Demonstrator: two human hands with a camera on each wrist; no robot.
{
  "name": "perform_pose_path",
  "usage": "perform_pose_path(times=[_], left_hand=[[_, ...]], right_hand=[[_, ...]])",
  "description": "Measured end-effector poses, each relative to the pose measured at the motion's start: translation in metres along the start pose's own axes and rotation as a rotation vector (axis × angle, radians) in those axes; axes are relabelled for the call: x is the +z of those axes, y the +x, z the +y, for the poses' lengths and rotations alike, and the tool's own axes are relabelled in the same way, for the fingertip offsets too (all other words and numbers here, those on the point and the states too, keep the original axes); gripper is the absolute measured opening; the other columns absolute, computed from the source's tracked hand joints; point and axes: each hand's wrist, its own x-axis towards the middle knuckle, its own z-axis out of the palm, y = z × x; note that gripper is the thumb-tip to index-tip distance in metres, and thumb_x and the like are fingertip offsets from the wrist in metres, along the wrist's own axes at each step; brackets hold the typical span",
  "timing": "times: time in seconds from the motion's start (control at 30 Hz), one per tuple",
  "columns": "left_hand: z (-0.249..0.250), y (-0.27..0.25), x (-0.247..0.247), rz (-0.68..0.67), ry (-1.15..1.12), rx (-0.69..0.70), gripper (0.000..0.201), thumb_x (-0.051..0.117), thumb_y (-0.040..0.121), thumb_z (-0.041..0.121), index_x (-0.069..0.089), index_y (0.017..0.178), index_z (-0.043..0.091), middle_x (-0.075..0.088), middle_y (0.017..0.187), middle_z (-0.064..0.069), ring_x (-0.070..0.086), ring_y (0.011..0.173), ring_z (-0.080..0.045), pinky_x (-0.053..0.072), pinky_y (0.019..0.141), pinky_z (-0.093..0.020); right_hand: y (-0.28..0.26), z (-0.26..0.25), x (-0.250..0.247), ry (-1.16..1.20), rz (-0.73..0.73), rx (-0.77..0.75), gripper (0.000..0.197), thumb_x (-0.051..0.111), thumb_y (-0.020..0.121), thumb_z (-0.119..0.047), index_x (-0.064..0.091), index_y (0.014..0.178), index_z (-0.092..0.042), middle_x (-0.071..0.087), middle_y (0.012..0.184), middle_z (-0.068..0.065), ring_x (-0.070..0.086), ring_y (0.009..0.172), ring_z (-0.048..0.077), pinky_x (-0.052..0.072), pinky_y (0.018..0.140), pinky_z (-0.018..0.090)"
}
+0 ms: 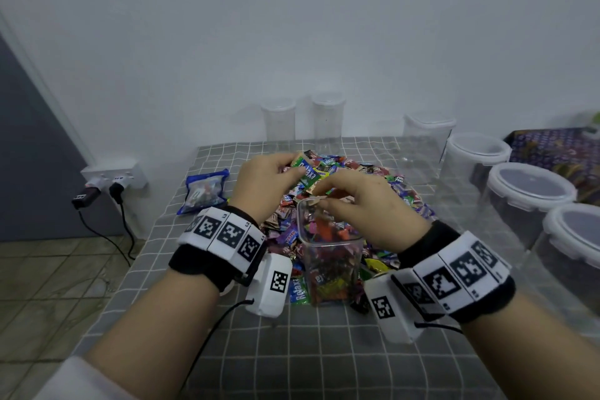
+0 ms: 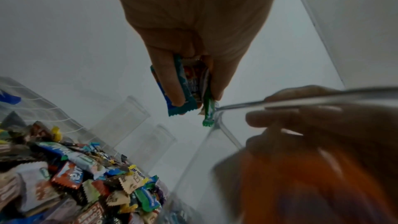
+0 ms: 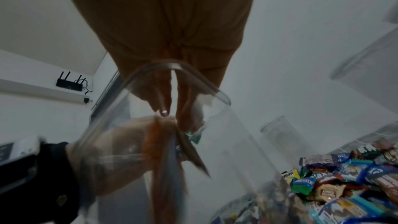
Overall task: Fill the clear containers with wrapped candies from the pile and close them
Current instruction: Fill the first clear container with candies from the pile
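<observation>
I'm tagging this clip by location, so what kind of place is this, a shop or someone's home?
Most likely a room in a home, not a shop: a table under a grey checked cloth against a plain wall, a wall socket with plugs by a tiled floor, and a router on the wall.

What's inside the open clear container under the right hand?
The open clear container holds mixed wrapped candies, not yet to the rim. The right hand covers part of its mouth; the bottom layer can't be made out.

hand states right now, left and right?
Left hand: closed, pinching several wrapped candies.
Right hand: fingers curled over the open clear container; whether it holds a candy cannot be told.
</observation>
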Motion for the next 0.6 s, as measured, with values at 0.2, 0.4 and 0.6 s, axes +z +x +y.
perform_pose_path(times=[0.2,0.4,0.6], left_hand=[[0.009,-0.007,-0.001,-0.018,-0.044,0.012,0.025,0.064,0.088,0.019,0.070,0.113,0.018,0.070,0.087,0.007,0.067,0.084,-0.011,0.054,0.087,-0.042],[0.020,-0.013,0.002,-0.096,-0.174,0.016,0.025,0.064,0.089,0.017,0.069,0.113,0.018,0.071,0.087,0.008,0.067,0.080,-0.013,0.057,0.077,-0.032],[0.028,-0.016,0.005,-0.376,-0.275,-0.040,0.018,0.061,0.089,0.008,0.068,0.097,0.022,0.071,0.087,0.002,0.066,0.075,-0.007,0.055,0.062,-0.020]], right_hand=[[-0.019,0.011,0.005,0.187,0.220,0.073,0.032,0.068,0.083,-0.036,0.053,0.111,-0.033,0.052,0.107,-0.022,0.051,0.102,0.002,0.043,0.087,0.020],[-0.032,0.038,0.013,0.380,-0.077,0.292,0.110,0.070,0.053,-0.064,0.020,0.145,-0.033,0.043,0.134,-0.020,0.043,0.125,0.003,0.038,0.105,0.032],[-0.032,0.036,0.011,0.543,-0.138,0.264,0.074,0.076,0.058,-0.049,0.038,0.122,-0.048,0.060,0.122,-0.014,0.057,0.112,-0.001,0.045,0.097,0.024]])
